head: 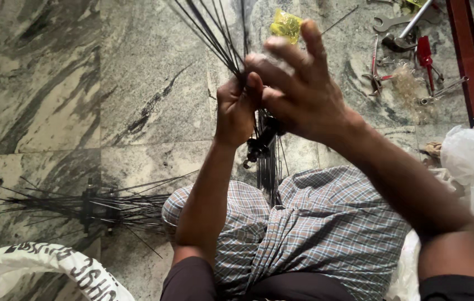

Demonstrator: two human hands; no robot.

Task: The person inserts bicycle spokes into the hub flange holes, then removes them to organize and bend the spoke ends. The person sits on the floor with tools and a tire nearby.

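From the head camera, the left hand (236,111) is clenched around a bundle of black spokes (209,33) that fans upward from its grip, held above the checked cloth (326,223) over the lap. The right hand (298,89) is touching the bundle just beside it, fingers spread. A black hub (262,142) hangs below both hands. On the marble floor (137,100) lie a second spoked hub (89,209), a yellow packet (286,25), hand tools (409,50), a white printed sack (42,273) at lower left and clear plastic bags (471,161) at right.
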